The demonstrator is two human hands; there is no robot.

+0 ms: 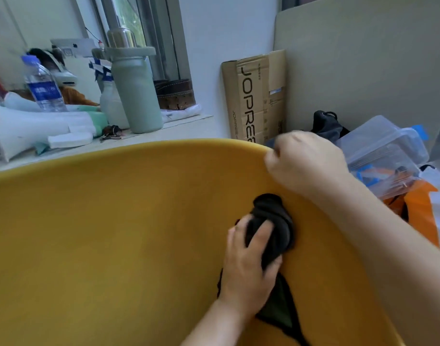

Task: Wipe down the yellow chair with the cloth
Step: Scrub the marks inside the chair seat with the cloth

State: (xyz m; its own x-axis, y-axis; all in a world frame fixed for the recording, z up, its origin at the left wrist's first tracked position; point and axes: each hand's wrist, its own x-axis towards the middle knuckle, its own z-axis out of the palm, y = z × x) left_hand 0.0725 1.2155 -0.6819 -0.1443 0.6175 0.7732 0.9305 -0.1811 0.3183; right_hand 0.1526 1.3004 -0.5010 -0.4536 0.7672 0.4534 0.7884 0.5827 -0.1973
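The yellow chair [114, 233] fills the lower half of the head view, its curved rim running from the left edge up to the right. My left hand [249, 265] presses a bunched black cloth [274, 226] against the chair's inner right side; a loose tail of the cloth hangs below the hand. My right hand [306, 163] is closed over the chair's upper right rim, holding it, with the forearm crossing down to the right.
Behind the chair a windowsill carries a grey-green flask [136, 91], a water bottle [43, 86], a spray bottle and clutter. A cardboard box [256, 96] leans on the wall. Clear plastic containers [383, 151] and an orange bag [418, 211] lie at the right.
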